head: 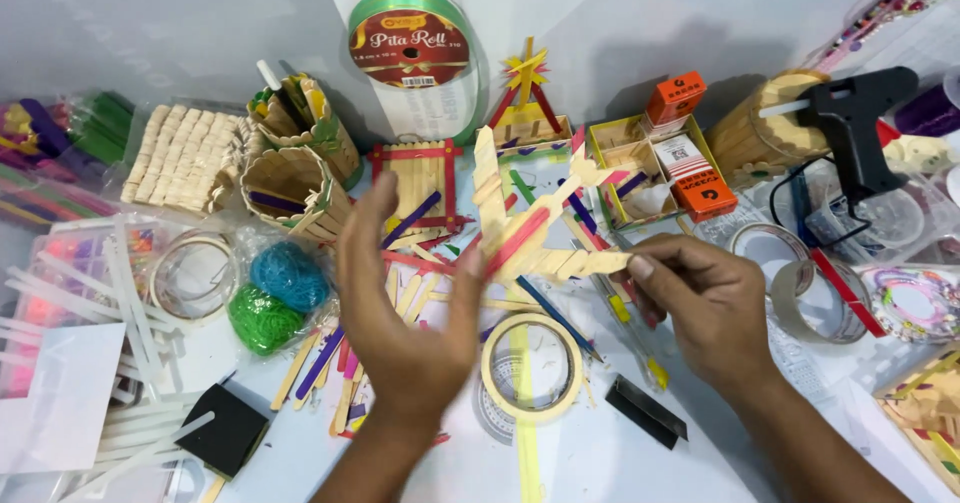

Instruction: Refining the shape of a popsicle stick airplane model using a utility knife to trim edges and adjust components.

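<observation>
- Popsicle-stick airplane model (530,225), one, sits at picture centre, held above the table between both hands; it is built of pale wooden sticks with one red stick along its body.
- Left hand (405,308), at 7 o'clock from the model, is spread flat, its thumb pressing the model's lower edge while the other fingers (365,223) stay released and extended.
- Right hand (700,298), at 4 o'clock from the model, has its fingers pinched on the wing tip.
- Masking tape roll (531,367), one, lies flat at 6 o'clock, just below the model.
- Two more tape rings: one clear ring (192,275) at 9 o'clock, one brownish ring (812,301) at 3 o'clock.
- Two stick-built cups (300,153) stand at 10 o'clock, touching each other.
- One green ribbon spool (412,53) stands at 12 o'clock, against the wall.
- One black glue gun (850,123) rests at 2 o'clock on a round stick holder.
- Two orange boxes (690,143) sit at 1 o'clock, in and beside a yellow stick tray.
- Two yarn balls (275,298), one blue and one green, lie bagged at 9 o'clock.
- Two black pads (230,428) lie at 7 and 5 o'clock.
- Loose coloured sticks (320,363), too many to count, are scattered under the hands.
- Table (600,463) is white and crowded; a pale wall (150,23) rises behind it.
</observation>
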